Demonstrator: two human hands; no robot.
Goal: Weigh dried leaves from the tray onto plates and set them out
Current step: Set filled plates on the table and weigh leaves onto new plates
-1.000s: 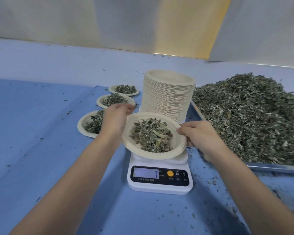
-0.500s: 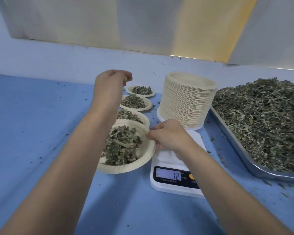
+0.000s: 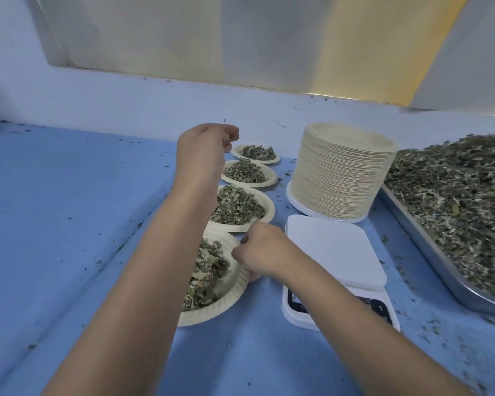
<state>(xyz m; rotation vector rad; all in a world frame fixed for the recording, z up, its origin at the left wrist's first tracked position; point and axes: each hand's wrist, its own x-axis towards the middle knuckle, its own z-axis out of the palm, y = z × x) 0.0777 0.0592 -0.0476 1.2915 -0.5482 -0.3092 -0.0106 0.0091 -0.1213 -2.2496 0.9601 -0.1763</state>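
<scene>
A paper plate of dried leaves [image 3: 209,314] sits on the blue table to the left of the scale. My right hand [image 3: 262,254] pinches its right rim, and my left forearm crosses over its left side. My left hand [image 3: 207,150] hovers above the row of filled plates with loosely curled fingers and holds nothing. The white scale [image 3: 333,252] has a bare platform, and my right arm partly hides its display. At the right, the metal tray [image 3: 429,254] holds a big heap of dried leaves [image 3: 455,195].
Three more filled plates [image 3: 264,221] line up toward the back wall behind the held one. A tall stack of empty paper plates [image 3: 340,178] stands behind the scale. Leaf crumbs are scattered over the blue table [image 3: 69,224].
The filled plate has come off the scale, moved left and been lowered to the table at the near end of the row. My left hand let go of it and rose.
</scene>
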